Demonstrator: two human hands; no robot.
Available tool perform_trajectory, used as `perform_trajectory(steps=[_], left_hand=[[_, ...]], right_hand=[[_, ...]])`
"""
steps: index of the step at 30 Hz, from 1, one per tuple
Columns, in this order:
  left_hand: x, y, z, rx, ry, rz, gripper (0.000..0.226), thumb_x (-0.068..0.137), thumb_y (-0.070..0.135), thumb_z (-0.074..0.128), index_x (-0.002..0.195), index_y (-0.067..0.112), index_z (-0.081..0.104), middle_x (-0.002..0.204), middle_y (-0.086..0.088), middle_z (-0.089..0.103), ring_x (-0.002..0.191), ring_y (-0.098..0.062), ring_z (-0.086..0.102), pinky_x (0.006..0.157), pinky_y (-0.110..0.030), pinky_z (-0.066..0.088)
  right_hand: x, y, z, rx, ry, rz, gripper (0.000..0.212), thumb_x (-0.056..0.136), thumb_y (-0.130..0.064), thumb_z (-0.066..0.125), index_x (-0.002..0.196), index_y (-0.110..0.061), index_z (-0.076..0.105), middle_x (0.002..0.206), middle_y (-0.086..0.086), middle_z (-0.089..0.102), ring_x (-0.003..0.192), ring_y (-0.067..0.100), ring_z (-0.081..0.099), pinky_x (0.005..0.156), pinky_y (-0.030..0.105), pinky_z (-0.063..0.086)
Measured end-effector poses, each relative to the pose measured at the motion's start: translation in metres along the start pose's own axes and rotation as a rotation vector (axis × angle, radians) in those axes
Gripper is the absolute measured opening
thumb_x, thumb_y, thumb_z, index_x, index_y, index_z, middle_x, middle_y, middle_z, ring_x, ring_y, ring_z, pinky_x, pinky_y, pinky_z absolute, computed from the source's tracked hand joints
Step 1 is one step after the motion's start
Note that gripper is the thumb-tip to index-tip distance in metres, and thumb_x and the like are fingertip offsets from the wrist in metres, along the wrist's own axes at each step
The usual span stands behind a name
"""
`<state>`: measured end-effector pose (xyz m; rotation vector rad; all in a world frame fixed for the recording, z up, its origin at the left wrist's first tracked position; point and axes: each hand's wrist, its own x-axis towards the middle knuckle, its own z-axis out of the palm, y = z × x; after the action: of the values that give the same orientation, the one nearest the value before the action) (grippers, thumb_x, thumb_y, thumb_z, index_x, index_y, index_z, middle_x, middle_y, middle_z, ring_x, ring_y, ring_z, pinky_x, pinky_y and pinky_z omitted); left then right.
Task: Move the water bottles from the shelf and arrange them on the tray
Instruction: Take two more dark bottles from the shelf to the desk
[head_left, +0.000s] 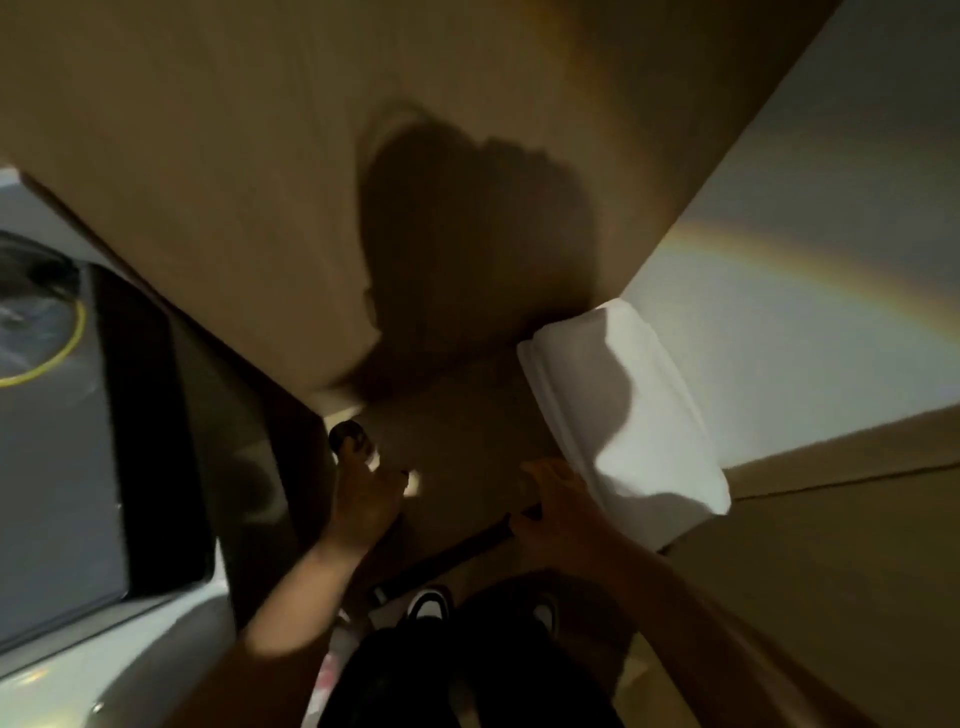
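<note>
Head view: dim, motion-blurred, tilted. Big tan wood panel (218, 171) fills the top, w/ a dark shadow (467, 234) of head and arm cast on it. Lower tan surface (467, 436) runs under it toward the centre; a dark edge strip (457, 553) crosses at its near side. White wall (810, 270) on the right w/ a faint rainbow-coloured arc (779, 260) across it. Folded white cloth or towel stack (623, 415) sits at the wall/wood corner, part shadowed. Left side: grey-white surface (57, 467) w/ dark frame (150, 426) and a round thing w/ yellow ring (47, 332), cut off by the frame edge, can't ID.

Left hand (366, 499) reaches fwd into the shaded gap, fingers curled on a small dark rounded object (349, 434), prob a bottle cap/top, body hidden behind the hand; a small bright patch (415, 480) just beside the fingers, can't tell what. Right hand (558, 514) is at the near edge of the lower surface, just beside the towel stack, fingers bent over the dark strip; whether it grasps the strip or only rests on it – can't tell, too blurred.

Below: dark trousers (467, 670) and black/white shoes (428, 605), floor mostly hidden. Tray not discernible. Shelf contents lost in shadow.
</note>
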<state>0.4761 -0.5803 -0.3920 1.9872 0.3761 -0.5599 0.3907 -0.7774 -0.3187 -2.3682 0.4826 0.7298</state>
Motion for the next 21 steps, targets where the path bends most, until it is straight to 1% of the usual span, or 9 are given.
perform_trajectory(steps=[2, 4, 6, 8, 10, 11, 13, 16, 21], left_hand=[[0.012, -0.005, 0.002, -0.021, 0.040, -0.068, 0.072, 0.082, 0.011, 0.069, 0.143, 0.001, 0.031, 0.141, -0.021, 0.045, 0.131, -0.037, 0.043, 0.098, -0.035, 0.037], [0.024, -0.015, 0.007, -0.093, 0.111, -0.151, 0.076, 0.085, 0.004, 0.066, 0.147, 0.004, 0.023, 0.142, -0.020, 0.043, 0.131, -0.036, 0.043, 0.101, -0.033, 0.036], [0.022, -0.032, 0.014, -0.126, 0.171, -0.248, 0.081, 0.084, 0.004, 0.067, 0.149, 0.007, 0.020, 0.144, -0.019, 0.042, 0.131, -0.035, 0.043, 0.108, -0.038, 0.036], [0.016, -0.055, 0.024, -0.142, 0.214, -0.334, 0.079, 0.083, 0.003, 0.067, 0.149, 0.009, 0.023, 0.146, -0.019, 0.040, 0.132, -0.035, 0.042, 0.110, -0.042, 0.035], [0.016, -0.073, 0.034, -0.171, 0.245, -0.380, 0.075, 0.084, -0.001, 0.064, 0.148, 0.013, 0.027, 0.147, -0.019, 0.037, 0.133, -0.036, 0.040, 0.111, -0.046, 0.035], [0.020, -0.080, 0.036, -0.173, 0.267, -0.386, 0.074, 0.084, -0.002, 0.063, 0.147, 0.014, 0.029, 0.148, -0.018, 0.037, 0.134, -0.036, 0.039, 0.110, -0.048, 0.035], [0.030, -0.093, 0.043, -0.146, 0.286, -0.390, 0.074, 0.084, -0.002, 0.064, 0.147, 0.017, 0.031, 0.149, -0.015, 0.036, 0.135, -0.035, 0.038, 0.110, -0.048, 0.035], [0.042, -0.110, 0.061, -0.094, 0.301, -0.357, 0.073, 0.084, 0.004, 0.068, 0.146, 0.021, 0.033, 0.148, -0.013, 0.038, 0.133, -0.032, 0.042, 0.110, -0.044, 0.036], [0.072, -0.130, 0.082, -0.025, 0.339, -0.279, 0.066, 0.090, 0.009, 0.061, 0.148, 0.021, 0.033, 0.149, -0.010, 0.036, 0.134, -0.028, 0.041, 0.114, -0.039, 0.032]], right_hand=[[0.029, 0.000, 0.000, 0.000, -0.066, -0.023, 0.069, 0.087, -0.030, 0.060, 0.147, -0.015, 0.028, 0.149, 0.005, 0.027, 0.141, 0.026, 0.022, 0.112, 0.037, 0.030], [0.053, 0.000, -0.001, -0.026, -0.111, -0.051, 0.066, 0.088, -0.029, 0.060, 0.146, -0.017, 0.030, 0.149, 0.005, 0.027, 0.139, 0.025, 0.025, 0.108, 0.034, 0.031], [0.073, 0.004, 0.003, -0.088, -0.121, -0.133, 0.061, 0.090, -0.037, 0.057, 0.143, -0.014, 0.036, 0.148, 0.010, 0.032, 0.137, 0.029, 0.032, 0.107, 0.036, 0.034], [0.091, 0.013, 0.009, -0.201, -0.116, -0.260, 0.062, 0.093, -0.049, 0.048, 0.139, -0.008, 0.041, 0.146, 0.015, 0.038, 0.135, 0.034, 0.039, 0.109, 0.038, 0.034], [0.111, 0.018, 0.010, -0.249, -0.214, -0.268, 0.060, 0.092, -0.043, 0.053, 0.144, -0.017, 0.035, 0.152, 0.005, 0.031, 0.138, 0.022, 0.034, 0.111, 0.026, 0.026], [0.126, 0.021, 0.013, -0.252, -0.260, -0.251, 0.061, 0.092, -0.039, 0.056, 0.145, -0.021, 0.032, 0.154, 0.000, 0.028, 0.138, 0.017, 0.034, 0.109, 0.021, 0.025], [0.155, 0.029, 0.022, -0.197, -0.312, -0.244, 0.061, 0.091, -0.034, 0.058, 0.145, -0.021, 0.033, 0.152, -0.001, 0.031, 0.137, 0.015, 0.035, 0.107, 0.019, 0.026], [0.187, 0.037, 0.045, -0.156, -0.361, -0.256, 0.058, 0.088, -0.031, 0.061, 0.141, -0.019, 0.039, 0.146, 0.002, 0.042, 0.134, 0.017, 0.039, 0.111, 0.025, 0.029], [0.230, 0.046, 0.095, -0.122, -0.429, -0.249, 0.061, 0.089, -0.024, 0.061, 0.143, -0.019, 0.035, 0.145, 0.005, 0.042, 0.134, 0.022, 0.039, 0.106, 0.027, 0.033]])
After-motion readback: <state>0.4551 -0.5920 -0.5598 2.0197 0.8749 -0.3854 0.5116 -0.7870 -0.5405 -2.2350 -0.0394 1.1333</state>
